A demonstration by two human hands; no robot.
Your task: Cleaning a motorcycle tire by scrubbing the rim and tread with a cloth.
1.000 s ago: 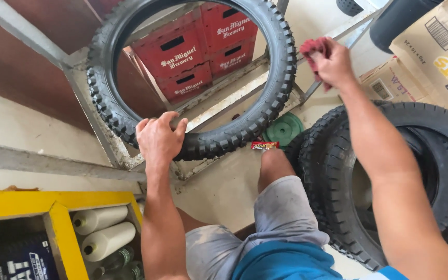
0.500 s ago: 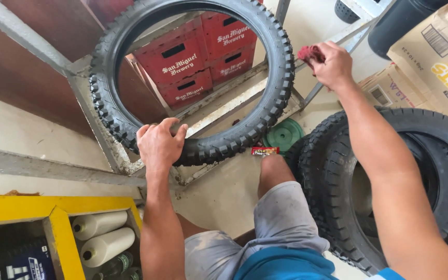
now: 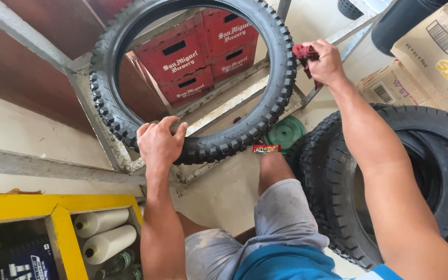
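Note:
A black knobby tyre (image 3: 265,111) stands upright in front of me, leaning toward a grey metal frame. My left hand (image 3: 159,142) grips its lower rim, fingers curled over the tread. My right hand (image 3: 327,62) is closed on a dark red rag (image 3: 304,52) and presses it against the tyre's right side, at the upper tread. My knee in grey shorts (image 3: 278,218) is just below the tyre.
Red plastic crates (image 3: 203,52) sit behind the tyre under the metal frame (image 3: 99,140). More black tyres (image 3: 442,171) stack at the right, cardboard boxes (image 3: 436,57) beyond them. A green disc (image 3: 286,132) and a small red packet (image 3: 266,149) lie on the floor. A yellow shelf (image 3: 60,228) holds pale rolls.
The rag hand has slid slightly down along the tyre's right side. The left hand keeps the same grip on the lower rim.

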